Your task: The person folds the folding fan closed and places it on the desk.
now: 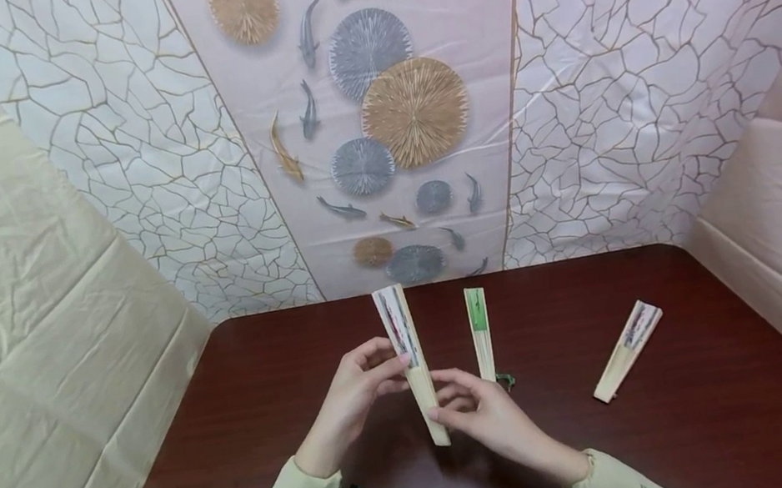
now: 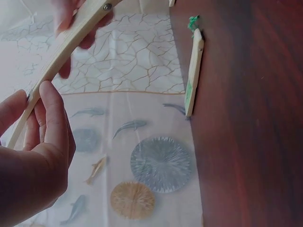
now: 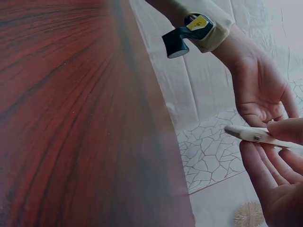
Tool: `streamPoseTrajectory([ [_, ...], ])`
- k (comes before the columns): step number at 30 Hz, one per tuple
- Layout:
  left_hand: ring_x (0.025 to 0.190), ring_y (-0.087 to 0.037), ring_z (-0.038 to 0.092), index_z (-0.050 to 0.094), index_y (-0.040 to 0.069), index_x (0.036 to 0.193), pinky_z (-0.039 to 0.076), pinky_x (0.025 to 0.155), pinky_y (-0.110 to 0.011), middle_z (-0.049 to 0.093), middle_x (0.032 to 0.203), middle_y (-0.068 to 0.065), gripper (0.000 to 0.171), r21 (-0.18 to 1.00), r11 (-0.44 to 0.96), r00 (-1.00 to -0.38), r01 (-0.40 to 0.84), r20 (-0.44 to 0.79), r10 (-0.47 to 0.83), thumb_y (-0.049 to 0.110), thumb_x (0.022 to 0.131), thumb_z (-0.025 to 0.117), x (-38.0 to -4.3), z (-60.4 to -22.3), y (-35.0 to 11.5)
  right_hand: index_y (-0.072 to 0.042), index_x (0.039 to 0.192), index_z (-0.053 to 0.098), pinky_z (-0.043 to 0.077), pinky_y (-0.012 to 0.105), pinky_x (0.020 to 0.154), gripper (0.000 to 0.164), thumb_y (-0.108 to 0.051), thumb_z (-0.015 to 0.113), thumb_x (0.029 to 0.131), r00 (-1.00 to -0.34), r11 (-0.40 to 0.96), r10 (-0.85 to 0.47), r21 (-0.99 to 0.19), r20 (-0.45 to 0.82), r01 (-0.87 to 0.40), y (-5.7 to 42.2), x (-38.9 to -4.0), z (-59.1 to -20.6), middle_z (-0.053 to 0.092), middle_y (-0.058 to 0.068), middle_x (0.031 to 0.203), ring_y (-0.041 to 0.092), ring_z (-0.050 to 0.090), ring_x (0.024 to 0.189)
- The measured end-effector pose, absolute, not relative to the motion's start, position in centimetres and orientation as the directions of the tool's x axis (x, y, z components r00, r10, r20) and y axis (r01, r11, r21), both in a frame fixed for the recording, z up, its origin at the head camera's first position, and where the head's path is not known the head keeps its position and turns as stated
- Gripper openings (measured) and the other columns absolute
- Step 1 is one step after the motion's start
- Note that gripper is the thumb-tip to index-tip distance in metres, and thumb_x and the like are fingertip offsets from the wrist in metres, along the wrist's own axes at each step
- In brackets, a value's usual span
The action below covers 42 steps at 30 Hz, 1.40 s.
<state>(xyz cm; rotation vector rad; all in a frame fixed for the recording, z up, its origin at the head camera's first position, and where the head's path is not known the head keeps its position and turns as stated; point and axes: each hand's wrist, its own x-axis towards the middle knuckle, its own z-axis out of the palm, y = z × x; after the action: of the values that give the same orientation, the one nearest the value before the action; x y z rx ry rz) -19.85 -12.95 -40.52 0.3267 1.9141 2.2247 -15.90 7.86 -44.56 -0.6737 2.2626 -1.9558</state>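
A folded hand fan (image 1: 422, 387) with pale ribs and a printed floral end stands tilted in the air in the head view, its patterned end up. My left hand (image 1: 363, 391) pinches it around its middle, thumb across the front. Lower down, my right hand (image 1: 488, 415) pinches the same fan near its narrow end, between thumb and fingers. The metal rivet of the folding fan (image 2: 107, 7) shows in the left wrist view. Behind the right hand lies a green folded fan (image 1: 481, 336) with a green tassel (image 1: 506, 380).
Another folded fan (image 1: 628, 349) with a printed end lies slanted on the right of the dark wooden table (image 1: 252, 433). Patterned cloth (image 1: 432, 212) hangs behind the table's far edge. A black wrist camera (image 3: 182, 38) sits on the left sleeve.
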Motion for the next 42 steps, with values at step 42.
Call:
streamPoseTrajectory([
  [42, 0.087, -0.015, 0.069, 0.069, 0.012, 0.109, 0.060, 0.082, -0.032, 0.069, 0.100, -0.002, 0.011, 0.961, -0.172, -0.977, 0.214, 0.211, -0.039, 0.018, 0.100, 0.065, -21.4, -35.1, -24.6, 0.002, 0.118, 0.070, 0.061, 0.033, 0.072, 0.027, -0.004, 0.072, 0.092, -0.843, 0.041, -0.452, -0.937, 0.291, -0.346, 1.9, -18.9, -43.6, 0.073, 0.016, 0.098, 0.032, 0.071, 0.082],
])
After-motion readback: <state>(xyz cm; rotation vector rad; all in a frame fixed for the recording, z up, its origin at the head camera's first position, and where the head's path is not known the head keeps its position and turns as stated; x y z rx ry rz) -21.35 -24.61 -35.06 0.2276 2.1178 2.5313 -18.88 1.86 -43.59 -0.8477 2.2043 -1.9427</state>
